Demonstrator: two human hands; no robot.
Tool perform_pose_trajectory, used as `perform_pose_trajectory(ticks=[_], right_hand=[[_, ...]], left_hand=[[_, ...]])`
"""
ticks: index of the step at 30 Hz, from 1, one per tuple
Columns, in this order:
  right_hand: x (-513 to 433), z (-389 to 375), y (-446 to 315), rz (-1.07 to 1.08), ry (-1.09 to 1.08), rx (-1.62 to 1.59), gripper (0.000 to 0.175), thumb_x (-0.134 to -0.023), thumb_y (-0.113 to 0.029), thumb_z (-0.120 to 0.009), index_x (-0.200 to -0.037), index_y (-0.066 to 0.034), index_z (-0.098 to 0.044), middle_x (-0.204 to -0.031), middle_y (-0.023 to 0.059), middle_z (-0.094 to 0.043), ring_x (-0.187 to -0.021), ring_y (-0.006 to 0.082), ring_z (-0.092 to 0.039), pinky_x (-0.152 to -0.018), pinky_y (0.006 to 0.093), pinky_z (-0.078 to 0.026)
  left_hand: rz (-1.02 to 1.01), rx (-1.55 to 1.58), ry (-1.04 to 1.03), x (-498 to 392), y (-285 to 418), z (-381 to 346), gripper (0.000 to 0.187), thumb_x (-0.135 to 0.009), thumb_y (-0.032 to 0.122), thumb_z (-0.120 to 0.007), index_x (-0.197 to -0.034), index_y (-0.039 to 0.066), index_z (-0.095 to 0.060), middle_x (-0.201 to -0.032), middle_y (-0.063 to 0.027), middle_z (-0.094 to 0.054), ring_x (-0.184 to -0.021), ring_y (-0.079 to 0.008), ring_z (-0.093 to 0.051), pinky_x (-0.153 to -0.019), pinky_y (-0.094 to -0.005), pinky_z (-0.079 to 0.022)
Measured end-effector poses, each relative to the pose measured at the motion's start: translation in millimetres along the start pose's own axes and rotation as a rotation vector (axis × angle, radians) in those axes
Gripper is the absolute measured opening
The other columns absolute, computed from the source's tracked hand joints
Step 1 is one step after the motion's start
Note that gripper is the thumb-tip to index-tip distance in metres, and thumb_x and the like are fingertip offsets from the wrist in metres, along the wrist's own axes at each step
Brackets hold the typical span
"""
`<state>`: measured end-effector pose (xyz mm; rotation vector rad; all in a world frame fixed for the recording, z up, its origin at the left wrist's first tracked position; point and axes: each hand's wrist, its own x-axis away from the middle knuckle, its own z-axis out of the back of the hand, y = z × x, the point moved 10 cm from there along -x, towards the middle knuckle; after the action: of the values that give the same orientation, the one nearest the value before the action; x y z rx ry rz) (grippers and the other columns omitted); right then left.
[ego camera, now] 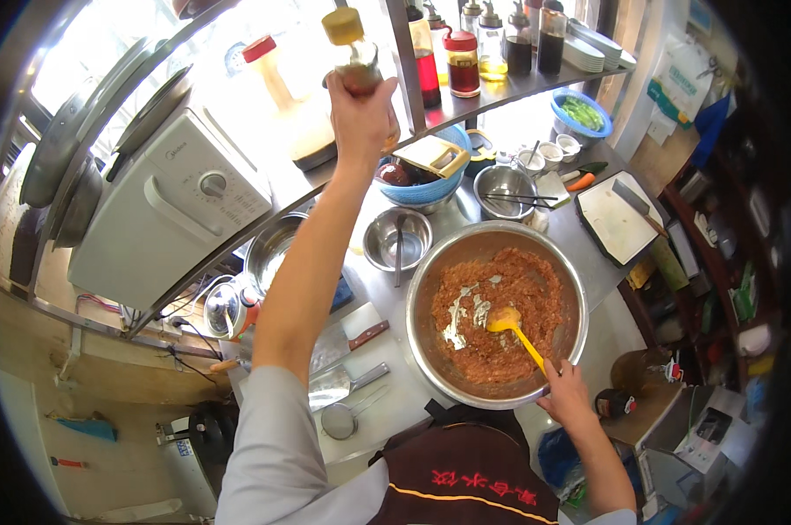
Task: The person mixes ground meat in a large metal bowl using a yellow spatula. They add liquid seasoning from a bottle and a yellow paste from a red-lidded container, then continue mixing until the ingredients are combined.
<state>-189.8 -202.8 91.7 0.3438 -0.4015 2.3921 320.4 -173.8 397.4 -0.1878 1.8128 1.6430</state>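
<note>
My left hand (363, 125) is raised at the shelf and grips a glass jar (359, 62) with a yellow cap. Below and in front of me stands a large stainless steel bowl (428, 380). In it lies reddish minced meat filling (507, 361), with pale, shiny patches on its left part. My right hand (569, 394), at the bowl's near right rim, holds the handle of a yellow spoon (528, 348). The spoon's head rests in the filling near the middle.
Sauce bottles (463, 65) line the metal shelf (520, 85). A white Midea appliance (172, 203) stands left. Near the bowl are a small steel bowl (376, 246), a cleaver (363, 331), a metal scoop (343, 387), a strainer (340, 420) and a cutting board (615, 223) with a knife (632, 200).
</note>
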Motion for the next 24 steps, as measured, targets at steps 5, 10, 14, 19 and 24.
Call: perform_pose_trajectory(ticks=[5,10,14,19,24], right_hand=[[-3,-24,-7,0.002,-0.100,0.009,0.066,-0.084,0.001,-0.063,-0.147,-0.0129,-0.047,-0.131,0.0226,-0.052,-0.100,0.0443,-0.066,-0.081,0.0546,-0.056],[-21,-24,5,-0.102,-0.103,-0.235,0.049,-0.098,-0.018,-0.058,-0.145,-0.0065,-0.048,-0.110,0.0250,-0.066,-0.093,0.0474,-0.068,-0.084,0.0545,-0.055],[-32,-30,25,-0.160,-0.032,-0.479,0.051,-0.103,-0.026,-0.055,-0.150,-0.0076,-0.048,-0.117,0.0263,-0.070,-0.103,0.0450,-0.068,-0.089,0.0532,-0.052],[-50,-35,42,-0.251,0.118,-0.923,0.051,-0.106,-0.024,-0.052,-0.155,-0.0103,-0.047,-0.106,0.0165,-0.071,-0.097,0.0280,-0.068,-0.085,0.0383,-0.053],[-74,-62,29,-0.500,-0.064,-1.399,0.056,-0.107,-0.018,-0.050,-0.161,-0.0122,-0.036,-0.087,0.0028,-0.056,-0.069,0.0117,-0.054,-0.058,0.0265,-0.045]], left_hand=[[0.029,-0.105,0.097,-71,-67,-15,0.052,-0.087,0.026,-0.084,-0.120,-0.001,-0.053,-0.108,-0.0113,-0.065,-0.100,-0.0186,-0.062,-0.092,-0.0331,-0.050],[-0.093,-0.161,0.122,-94,-98,-15,0.051,-0.080,0.028,-0.087,-0.111,-0.002,-0.059,-0.118,-0.0197,-0.059,-0.105,-0.0305,-0.063,-0.098,-0.0422,-0.050],[-0.070,-0.266,0.126,-94,-102,-10,0.070,-0.079,0.043,-0.087,-0.122,-0.004,-0.058,-0.122,-0.0209,-0.064,-0.113,-0.0319,-0.064,-0.102,-0.0411,-0.050],[-0.191,-0.303,0.036,-74,-78,-14,0.034,-0.088,0.030,-0.079,-0.095,-0.002,-0.071,-0.084,-0.0155,-0.073,-0.079,-0.0268,-0.069,-0.075,-0.0422,-0.054],[-0.301,-0.208,0.036,93,-41,23,0.053,-0.092,0.024,-0.075,-0.132,-0.006,-0.057,-0.119,-0.0234,-0.067,-0.112,-0.0371,-0.065,-0.101,-0.0426,-0.049]])
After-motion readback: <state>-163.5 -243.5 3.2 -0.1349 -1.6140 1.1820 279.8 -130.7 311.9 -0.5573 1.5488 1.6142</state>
